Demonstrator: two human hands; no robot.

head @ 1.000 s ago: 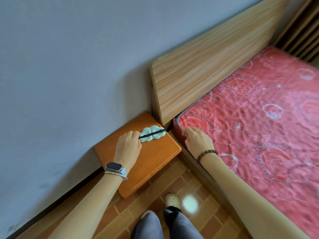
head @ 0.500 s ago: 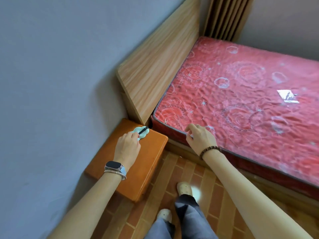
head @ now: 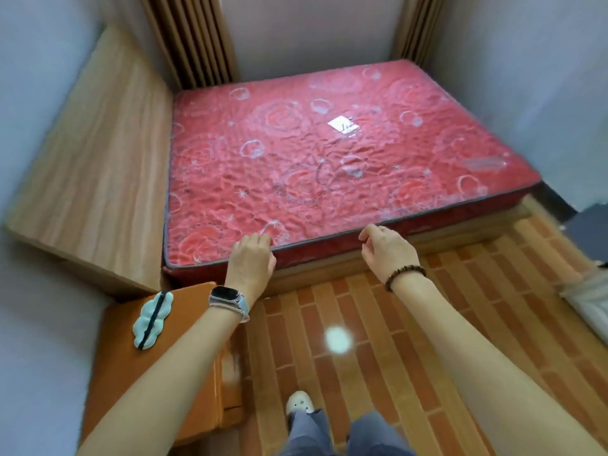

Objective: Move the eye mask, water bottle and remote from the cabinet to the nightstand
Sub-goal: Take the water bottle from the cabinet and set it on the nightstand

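While both my hands hover at the bed's near edge, I log as follows. Left hand (head: 251, 258): fingers loosely curled, pinching nothing, over the rim of the red mattress (head: 312, 166); watch (head: 227, 296) on the wrist. Right hand (head: 388, 250): fingers loosely curled, gripping nothing, just beside the same rim; bead bracelet (head: 404, 274) on the wrist. Eye mask (head: 152, 319): pale green, black strap uppermost, lying flat on the orange nightstand (head: 125, 373), apart from both hands. Nightstand: against the wall, beside the wooden headboard (head: 98, 159).
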